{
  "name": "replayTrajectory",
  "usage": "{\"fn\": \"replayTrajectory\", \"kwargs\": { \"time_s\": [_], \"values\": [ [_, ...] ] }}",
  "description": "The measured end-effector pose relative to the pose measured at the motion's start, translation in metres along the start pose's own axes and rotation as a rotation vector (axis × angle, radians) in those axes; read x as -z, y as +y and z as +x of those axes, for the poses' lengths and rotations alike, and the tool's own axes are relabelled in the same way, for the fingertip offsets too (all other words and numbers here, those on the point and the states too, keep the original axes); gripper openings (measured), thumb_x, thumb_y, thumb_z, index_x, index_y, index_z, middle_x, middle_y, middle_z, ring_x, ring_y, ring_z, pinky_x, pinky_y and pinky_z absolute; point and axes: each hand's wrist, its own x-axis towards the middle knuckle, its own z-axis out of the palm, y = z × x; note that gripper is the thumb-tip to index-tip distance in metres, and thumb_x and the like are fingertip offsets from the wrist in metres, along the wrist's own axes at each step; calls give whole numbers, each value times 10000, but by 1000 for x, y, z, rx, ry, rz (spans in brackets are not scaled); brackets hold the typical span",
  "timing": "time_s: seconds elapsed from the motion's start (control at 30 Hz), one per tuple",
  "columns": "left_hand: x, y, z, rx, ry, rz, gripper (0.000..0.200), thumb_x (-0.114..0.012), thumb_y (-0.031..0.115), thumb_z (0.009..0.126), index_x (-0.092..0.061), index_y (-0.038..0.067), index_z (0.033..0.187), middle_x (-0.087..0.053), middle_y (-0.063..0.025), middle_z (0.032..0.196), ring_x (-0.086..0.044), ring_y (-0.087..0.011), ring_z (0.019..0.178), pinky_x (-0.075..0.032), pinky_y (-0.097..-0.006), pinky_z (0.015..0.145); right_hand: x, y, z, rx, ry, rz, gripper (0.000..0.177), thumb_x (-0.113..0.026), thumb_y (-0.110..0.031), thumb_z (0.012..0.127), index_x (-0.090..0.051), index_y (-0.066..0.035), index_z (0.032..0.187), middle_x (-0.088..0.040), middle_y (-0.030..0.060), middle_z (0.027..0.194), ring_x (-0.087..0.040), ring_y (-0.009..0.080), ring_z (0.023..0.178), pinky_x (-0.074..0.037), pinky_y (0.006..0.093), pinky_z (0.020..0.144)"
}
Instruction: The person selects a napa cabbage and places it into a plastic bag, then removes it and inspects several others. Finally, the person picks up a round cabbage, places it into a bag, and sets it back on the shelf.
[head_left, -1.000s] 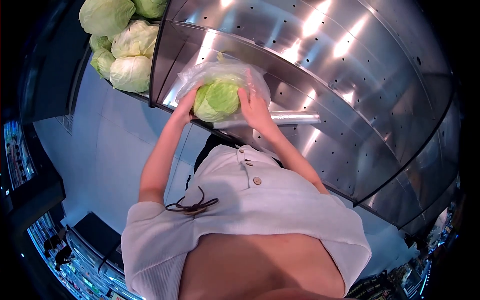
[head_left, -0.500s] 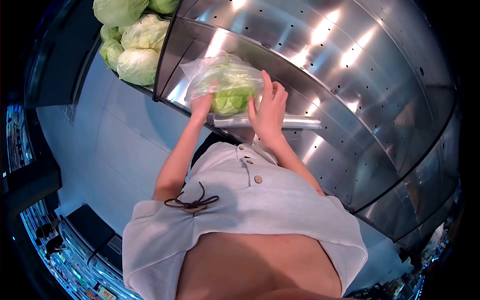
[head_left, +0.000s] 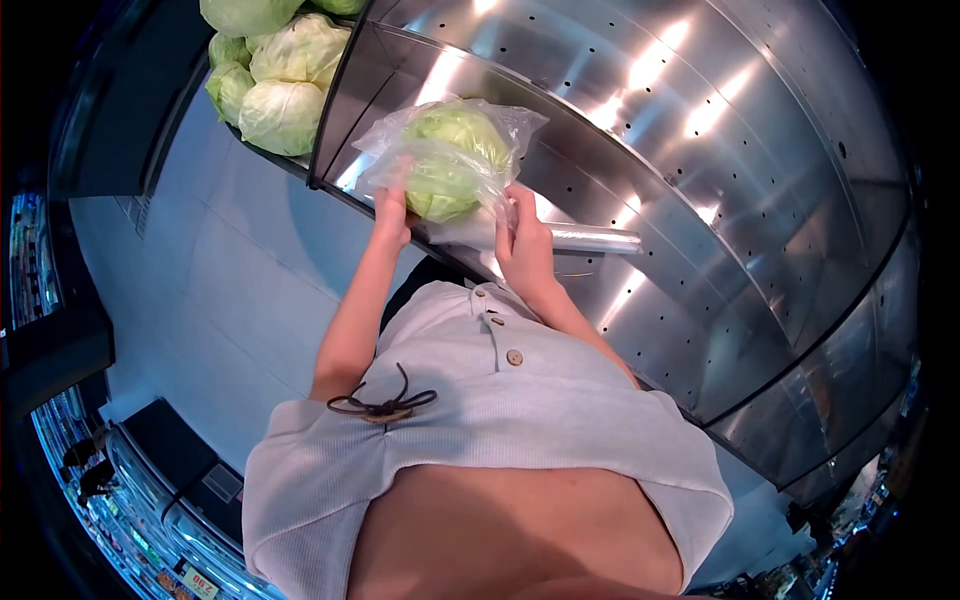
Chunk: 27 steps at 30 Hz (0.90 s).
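A pale green cabbage (head_left: 440, 200) sits inside a clear plastic bag (head_left: 522, 122) over the steel shelf. My left hand (head_left: 393, 208) holds the bag and cabbage from the left side, its fingertips partly blurred behind the plastic. On the right, my right hand (head_left: 527, 242) pinches gathered bag film between thumb and fingers, close to the cabbage's lower right. Just beyond that hand lies a roll of clear plastic (head_left: 598, 238), part of it hidden behind the hand and bag.
Several cabbages (head_left: 283, 115) are piled at the upper left, behind a dark divider (head_left: 330, 110). Perforated steel shelving (head_left: 660, 300) spreads across the right. Pale floor (head_left: 250, 260) lies to the left, with lit display cases (head_left: 180, 500) at the lower left.
My right hand has gone from spread fingers beside the cabbage to gripping the bag film, slightly lower. The film now stretches further round the cabbage's right side.
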Motion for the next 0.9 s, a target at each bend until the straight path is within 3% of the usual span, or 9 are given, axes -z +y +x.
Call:
{"fn": "replayTrajectory", "kwargs": {
  "time_s": [0.1,0.2,0.33,0.47,0.6,0.63,0.73,0.83,0.9],
  "values": [
    [3,10,-8,3,-20,14,710,-665,584,817,-512,76,1290,-614,-79,1123,-646,-180,923,-556,-334,637,6,-14,-6,-101,62,-83,395,-660,-88,833,-475,-42,1179,-595,168,908,-607,270,733,-477,344,642],
    [11,7,-5,-44,-6,-3,726,-652,602,819,-499,87,1306,-604,-92,1157,-640,-193,972,-558,-340,658,8,24,-2,320,196,-580,489,-698,-121,805,-425,-20,1198,-593,160,980,-623,294,810,-493,361,675],
    [13,9,-5,120,-72,-156,718,-651,592,827,-486,85,1308,-581,-113,1207,-617,-217,1052,-560,-365,686,0,22,-8,-357,-261,588,466,-580,-47,877,-311,-29,1257,-594,188,939,-649,227,778,-529,359,688],
    [4,-3,-4,126,-8,-153,824,-661,581,824,-359,45,1372,-502,-153,1304,-589,-277,1105,-571,-464,725,5,-9,-2,-368,-95,655,434,-410,-73,964,-250,-72,1367,-610,170,865,-664,231,671,-553,318,539],
    [-13,-17,-3,-40,152,17,937,-678,563,820,-201,27,1424,-414,-186,1377,-575,-328,1106,-565,-555,738,25,-30,-3,-272,-166,419,341,-358,-57,980,-410,-41,1317,-601,150,884,-657,202,774,-560,318,487],
    [-18,-17,-3,-72,221,41,829,-709,499,818,-340,-2,1366,-502,-192,1290,-593,-317,1075,-574,-502,717,21,-33,-7,-270,-132,419,279,-380,-113,1000,-497,-29,1240,-598,141,848,-637,183,699,-541,307,483],
    [-5,-9,14,-113,61,379,775,-736,464,793,-454,-50,1301,-602,-215,1162,-624,-265,1031,-573,-419,709,14,-30,-8,64,47,146,251,-412,-131,1004,-532,-22,1197,-586,109,806,-573,164,565,-517,294,469],
    [4,13,30,-144,-188,830,738,-746,442,772,-514,-20,1298,-657,-232,1086,-650,-263,1011,-548,-394,777,28,-55,-8,-20,96,379,234,-420,-172,1024,-568,-19,1119,-463,-2,715,-399,54,549,-399,228,467],
    [-2,31,16,-369,-209,1138,772,-729,396,790,-402,59,1402,-658,-211,1103,-644,-271,1027,-531,-389,826,33,-60,-6,-35,144,453,234,-426,-188,1029,-579,-13,1055,-377,-63,647,-334,8,549,-307,195,482]
  ]
}}
